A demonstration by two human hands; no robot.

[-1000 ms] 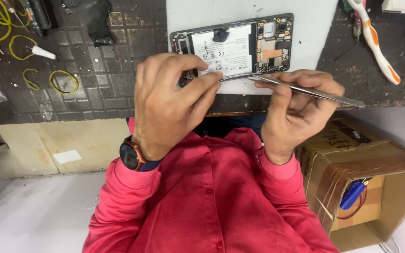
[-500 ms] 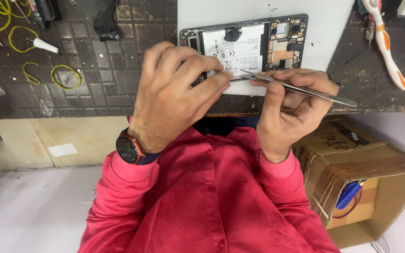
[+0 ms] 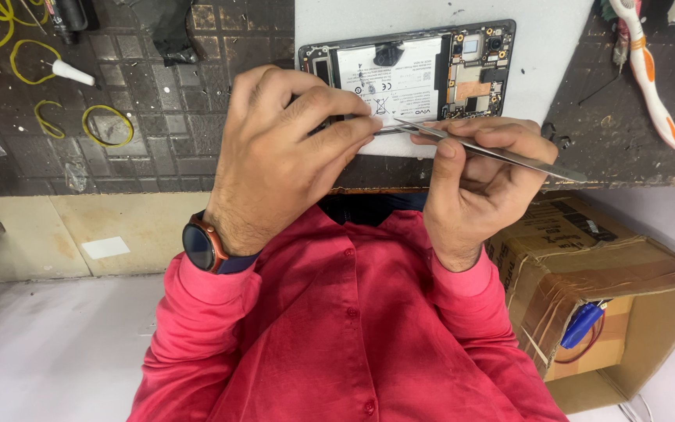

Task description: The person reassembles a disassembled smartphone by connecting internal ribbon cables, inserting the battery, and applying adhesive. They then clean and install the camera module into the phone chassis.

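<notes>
An opened phone (image 3: 408, 74) with its back off lies on a white mat (image 3: 556, 62), showing a white battery and the circuit boards. My left hand (image 3: 283, 156), with a watch on the wrist, covers the phone's near left corner, thumb and forefinger pinched at its near edge. My right hand (image 3: 478, 180) grips thin metal tweezers (image 3: 501, 154). Their tip meets my left fingertips at the phone's near edge. What lies under the fingertips is hidden.
The white mat rests on a dark gridded bench mat (image 3: 158, 125) with yellow rubber bands (image 3: 107, 125) and a black cloth (image 3: 169, 27). An orange-and-white toothbrush (image 3: 650, 78) lies at the far right. An open cardboard box (image 3: 611, 289) stands on the floor to my right.
The view has shifted slightly, so the phone sits a little further right. Both hands stay at the phone's near edge, tweezers tip still against my left fingertips.
</notes>
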